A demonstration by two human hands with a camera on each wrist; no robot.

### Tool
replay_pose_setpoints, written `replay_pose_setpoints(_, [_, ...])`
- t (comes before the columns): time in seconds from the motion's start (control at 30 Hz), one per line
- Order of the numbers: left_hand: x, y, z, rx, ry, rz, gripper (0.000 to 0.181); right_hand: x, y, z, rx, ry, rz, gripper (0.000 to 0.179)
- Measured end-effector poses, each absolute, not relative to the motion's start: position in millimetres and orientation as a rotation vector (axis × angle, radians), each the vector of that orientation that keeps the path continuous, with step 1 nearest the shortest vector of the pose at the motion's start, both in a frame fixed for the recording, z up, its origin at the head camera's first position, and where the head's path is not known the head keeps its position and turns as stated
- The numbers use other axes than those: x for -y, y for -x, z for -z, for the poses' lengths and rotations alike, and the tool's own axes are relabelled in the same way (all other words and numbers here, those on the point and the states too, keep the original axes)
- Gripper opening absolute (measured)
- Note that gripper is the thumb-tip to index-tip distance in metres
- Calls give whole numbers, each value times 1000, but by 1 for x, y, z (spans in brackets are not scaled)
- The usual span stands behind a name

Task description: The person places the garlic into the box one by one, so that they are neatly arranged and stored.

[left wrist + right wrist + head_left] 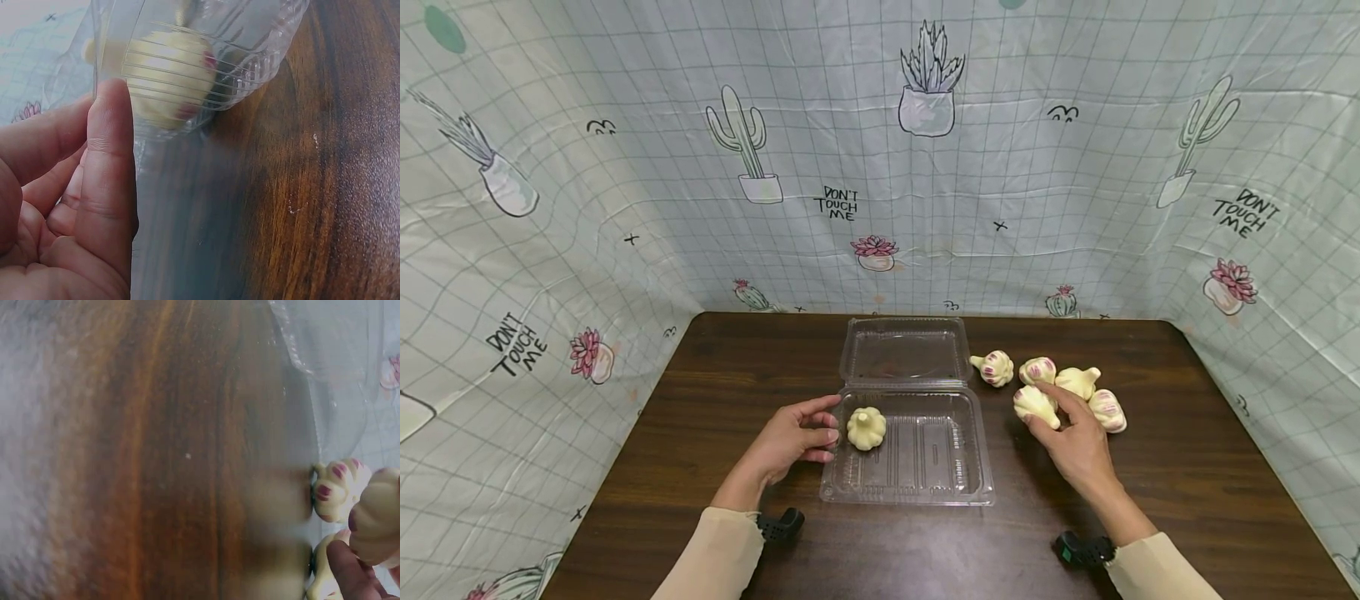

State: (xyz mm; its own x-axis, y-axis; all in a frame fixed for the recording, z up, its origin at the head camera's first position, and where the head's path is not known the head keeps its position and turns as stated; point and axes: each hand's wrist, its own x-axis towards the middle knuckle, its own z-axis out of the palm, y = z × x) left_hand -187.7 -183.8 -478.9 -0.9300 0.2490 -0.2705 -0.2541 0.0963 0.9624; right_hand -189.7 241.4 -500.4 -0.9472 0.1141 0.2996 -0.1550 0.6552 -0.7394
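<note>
On the table lies a clear plastic clamshell container (925,492) with its lid (906,350) laid back. One garlic bulb (867,428) sits inside it at the left, showing through the ribbed wall in the left wrist view. My left hand (795,435) pinches the container's left rim between thumb and finger (109,150). Right of the container, my right hand (1078,442) grips another garlic bulb (1036,405) between thumb and fingers. That bulb has purple marks and appears at the edge of the right wrist view.
Several more garlic bulbs lie beyond and beside my right hand: one by the lid (995,368), another (1037,370) behind the held one, one (1078,382) farther right and one (1107,411) at the group's edge. A printed curtain (880,167) encloses the dark wooden table (722,367).
</note>
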Motion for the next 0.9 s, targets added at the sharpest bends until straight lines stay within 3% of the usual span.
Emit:
replay_pose_setpoints(0.23, [184, 188, 476, -2010, 5, -1889, 63, -240, 190, 499, 2541, 72, -1249, 48])
replay_pose_setpoints(0.9, [185, 191, 478, -2001, -14, -1887, 62, -242, 189, 490, 2513, 7, -1201, 41])
